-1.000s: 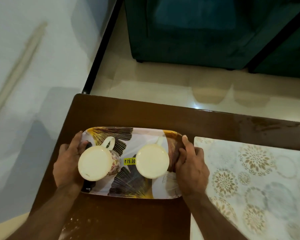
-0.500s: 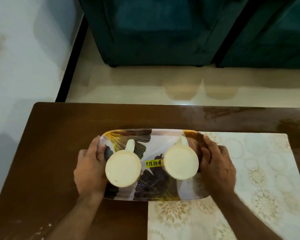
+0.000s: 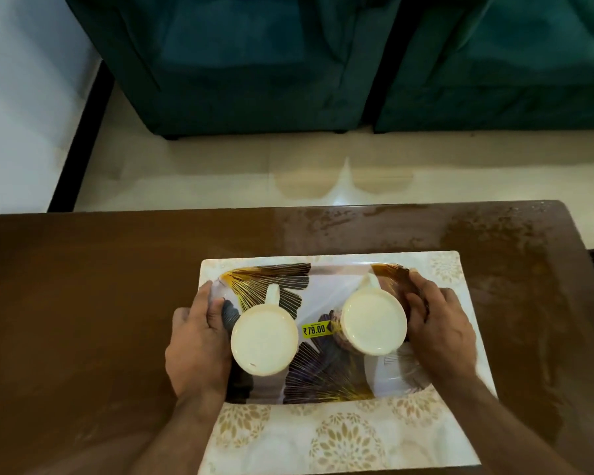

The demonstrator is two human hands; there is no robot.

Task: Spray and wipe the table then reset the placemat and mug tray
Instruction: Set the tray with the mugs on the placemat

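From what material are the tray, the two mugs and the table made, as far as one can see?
Tray: likely glossy melamine or plastic, given its printed leaf pattern, sheen and price sticker.
Mugs, left and right: cream, smooth and slightly shiny, so glazed ceramic or plastic; unclear which.
Table: brown polished wood or veneer; it reflects light.

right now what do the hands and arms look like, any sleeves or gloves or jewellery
Both the left hand and right hand are bare: no gloves, and no rings or watch that show. The forearms are bare too, with no sleeve visible up to the frame's edge. Fingers have short nails.
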